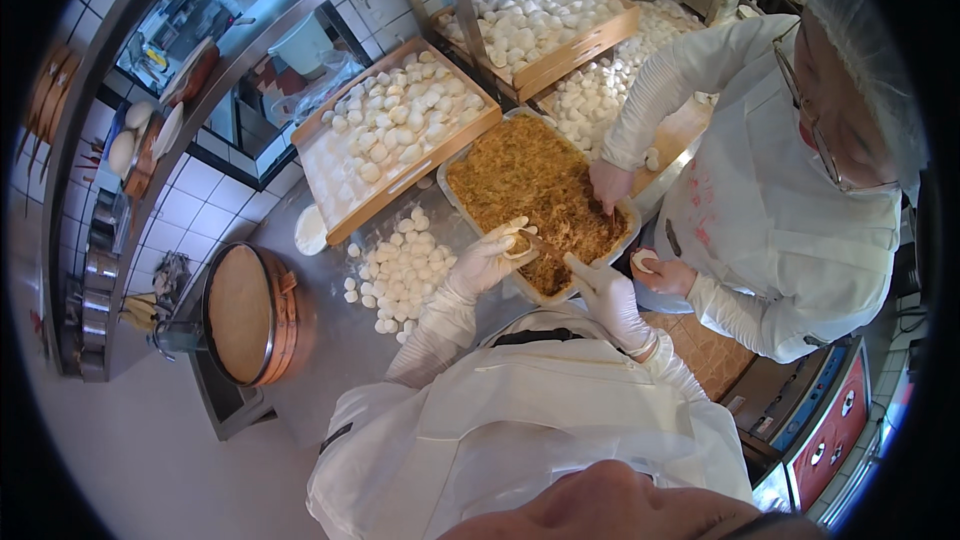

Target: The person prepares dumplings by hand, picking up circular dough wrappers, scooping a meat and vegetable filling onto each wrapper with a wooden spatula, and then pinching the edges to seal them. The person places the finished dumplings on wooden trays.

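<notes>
My gloved left hand [491, 255] cups a dough wrapper [519, 245] with some brown filling on it, above the near left edge of the tray. A thin wooden spatula [546, 247] is gripped in my gloved right hand [600, 289], its tip at the wrapper. Below and beyond both hands lies a metal tray [457, 204] of chopped brown and yellowish filling [517, 165]. Small white dough pieces [405, 262] are heaped on the steel table [322, 315] to the left of my forearm.
A co-worker [780, 202] at the right reaches into the tray and holds a wrapper. Floured wooden trays of dough pieces [412, 187] [577, 64] stand behind. A round wooden steamer [289, 315] and a white flour bowl [310, 231] are at the left, below a steel shelf [225, 52].
</notes>
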{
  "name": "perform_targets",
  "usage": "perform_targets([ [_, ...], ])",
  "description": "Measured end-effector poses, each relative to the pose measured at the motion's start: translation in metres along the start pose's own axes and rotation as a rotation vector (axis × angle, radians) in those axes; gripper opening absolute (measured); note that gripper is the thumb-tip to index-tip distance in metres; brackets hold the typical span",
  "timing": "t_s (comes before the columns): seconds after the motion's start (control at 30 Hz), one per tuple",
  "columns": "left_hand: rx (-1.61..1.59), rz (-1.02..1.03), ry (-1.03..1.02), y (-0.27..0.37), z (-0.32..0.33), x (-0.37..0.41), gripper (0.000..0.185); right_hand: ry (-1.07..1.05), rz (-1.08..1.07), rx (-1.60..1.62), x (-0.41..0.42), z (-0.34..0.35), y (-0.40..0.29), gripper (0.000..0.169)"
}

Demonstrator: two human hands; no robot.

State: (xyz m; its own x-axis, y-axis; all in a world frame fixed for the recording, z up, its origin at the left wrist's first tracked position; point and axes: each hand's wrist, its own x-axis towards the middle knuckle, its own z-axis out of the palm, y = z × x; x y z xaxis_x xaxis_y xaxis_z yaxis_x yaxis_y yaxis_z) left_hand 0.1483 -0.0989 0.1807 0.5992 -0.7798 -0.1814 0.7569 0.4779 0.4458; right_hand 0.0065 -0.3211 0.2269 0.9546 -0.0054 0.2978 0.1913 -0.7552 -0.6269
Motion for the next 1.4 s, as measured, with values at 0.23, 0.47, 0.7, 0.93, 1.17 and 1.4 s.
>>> perform_targets([
  [0.23, -0.097, 0.057, 0.094, -0.002, 0.008, 0.005, 0.048, 0.061, -0.049, -0.07, -0.002, -0.009, 0.003, 0.049],
  [0.47, 0.386, 0.171, 0.062, -0.007, 0.06, -0.006, 0.068, 0.027, 0.046, 0.477, 0.018, -0.027, -0.008, 0.046],
  [0.7, 0.48, 0.211, -0.016, -0.018, 0.092, -0.011, 0.053, 0.09, -0.085, 0.553, 0.043, -0.025, -0.028, 0.036],
  [0.93, 0.372, 0.312, -0.027, -0.03, 0.102, -0.012, 0.044, 0.226, -0.1, 0.478, 0.051, -0.027, -0.037, 0.031],
  [1.17, 0.371, 0.38, 0.02, -0.039, 0.106, -0.013, 0.044, 0.299, -0.047, 0.377, 0.044, -0.021, -0.038, 0.038],
  [1.4, 0.19, 0.311, 0.047, -0.044, 0.103, -0.009, 0.045, 0.282, 0.054, 0.419, 0.051, -0.011, -0.041, 0.081],
])
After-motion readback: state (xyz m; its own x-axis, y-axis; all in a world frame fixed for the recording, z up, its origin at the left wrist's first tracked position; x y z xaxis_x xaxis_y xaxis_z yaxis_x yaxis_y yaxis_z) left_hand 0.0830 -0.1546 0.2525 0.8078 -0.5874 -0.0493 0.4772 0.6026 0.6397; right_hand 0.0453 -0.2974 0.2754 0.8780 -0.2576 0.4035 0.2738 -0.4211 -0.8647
